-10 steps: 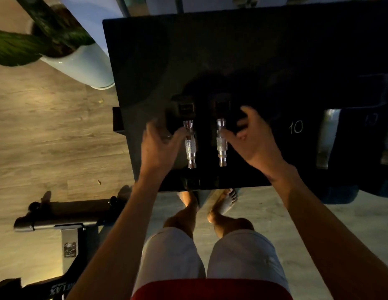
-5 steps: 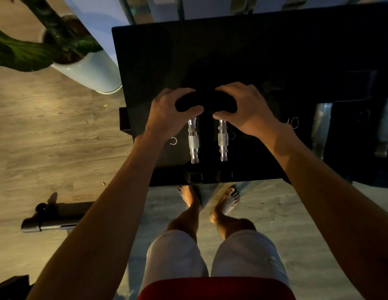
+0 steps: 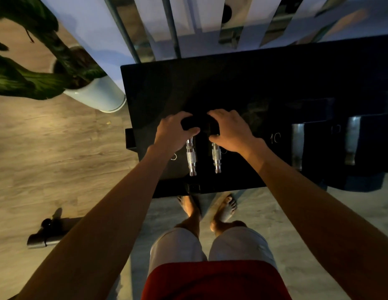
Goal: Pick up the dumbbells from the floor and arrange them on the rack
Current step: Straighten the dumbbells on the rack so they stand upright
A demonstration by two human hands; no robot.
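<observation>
Two small dumbbells lie side by side on the black rack point(image 3: 210, 83), chrome handles running near to far. The left dumbbell point(image 3: 191, 155) and the right dumbbell point(image 3: 215, 155) are just beside each other and almost parallel. The left hand point(image 3: 174, 132) has its fingers point(image 3: 181, 115) curled over the far, dark head of the left dumbbell, with the thumb hooked under on the inner side. The right hand point(image 3: 231, 132) clamps the far head of the right dumbbell in the same way. Neither hand is on a handle, and that looks like the main risk. A grip on a smooth head gives little control, so a hard push or tug could make the weight pivot or slip out. The near ends sit close to the rack's near edge, and the bare feet point(image 3: 226, 210) stand on the floor point(image 3: 58, 148) right below it, so a dumbbell dragged nearward could drop onto toes. The two far heads also seem to be nearly touching, with both thumbs in the gap between them, so closing that gap could pinch skin. The light is dim and the black heads blend into the black rack, so I cannot tell whether each one is properly seated. Judging by eye here may leave one tilted or free to roll. To the right, well apart, larger dumbbells point(image 3: 297, 144) marked 10 already sit on the rack, and a sideways shove could knock the small pair toward them.
</observation>
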